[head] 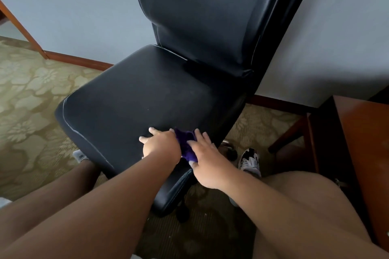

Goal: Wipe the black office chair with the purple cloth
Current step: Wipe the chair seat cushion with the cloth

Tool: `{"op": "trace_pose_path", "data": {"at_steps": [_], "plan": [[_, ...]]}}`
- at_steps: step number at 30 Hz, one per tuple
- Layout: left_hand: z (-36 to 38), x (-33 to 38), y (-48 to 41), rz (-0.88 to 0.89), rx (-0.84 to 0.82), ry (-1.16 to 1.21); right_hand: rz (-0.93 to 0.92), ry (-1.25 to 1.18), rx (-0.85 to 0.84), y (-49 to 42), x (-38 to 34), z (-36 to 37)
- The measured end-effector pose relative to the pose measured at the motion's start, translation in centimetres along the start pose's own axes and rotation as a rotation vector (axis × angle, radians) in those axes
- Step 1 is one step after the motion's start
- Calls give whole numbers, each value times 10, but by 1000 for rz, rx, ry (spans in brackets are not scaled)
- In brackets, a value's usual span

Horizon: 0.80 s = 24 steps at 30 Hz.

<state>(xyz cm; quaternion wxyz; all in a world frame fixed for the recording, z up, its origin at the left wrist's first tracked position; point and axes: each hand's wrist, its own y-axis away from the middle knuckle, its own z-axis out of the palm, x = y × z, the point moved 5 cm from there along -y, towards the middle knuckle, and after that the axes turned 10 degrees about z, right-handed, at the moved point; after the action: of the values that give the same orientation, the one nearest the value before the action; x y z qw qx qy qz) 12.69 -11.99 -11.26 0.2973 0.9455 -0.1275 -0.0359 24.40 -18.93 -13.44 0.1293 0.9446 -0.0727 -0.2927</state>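
One purple cloth (186, 145): lying bunched at the front right edge of the black office chair (134, 99) seat
Right grip (207, 164): pinching the cloth between fingers and thumb
Left grip (161, 145): pressing the seat, fingers spread, touching the cloth

Pale grey walls (73, 6), floral carpet (31, 94), wooden desk (362, 132)
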Motion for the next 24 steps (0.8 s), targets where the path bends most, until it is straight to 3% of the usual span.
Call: {"op": "trace_pose_path", "data": {"at_steps": [2, 5, 8, 10, 12, 15, 20, 24], "plan": [[3, 1, 0, 47, 6, -15, -3, -9, 64, -5, 5, -11], [-3, -4, 10, 100, 104, -5, 136, -64, 239, -20, 26, -42], [-7, -13, 20, 299, 267, -62, 223, -76, 295, -25, 39, -53], [0, -18, 22, 461, 244, -85, 208, -62, 288, -23, 40, -52], [12, -20, 23, 543, 117, -82, 202, -83, 267, -17, 35, -51], [22, -14, 18, 537, 39, -103, 172, -94, 183, 6, 21, -33], [24, -4, 13, 497, 88, -163, 17, 18, 97, 68, -1, 22], [30, -5, 14, 471, 108, -137, -3, 56, 149, 71, -4, 35]]}}
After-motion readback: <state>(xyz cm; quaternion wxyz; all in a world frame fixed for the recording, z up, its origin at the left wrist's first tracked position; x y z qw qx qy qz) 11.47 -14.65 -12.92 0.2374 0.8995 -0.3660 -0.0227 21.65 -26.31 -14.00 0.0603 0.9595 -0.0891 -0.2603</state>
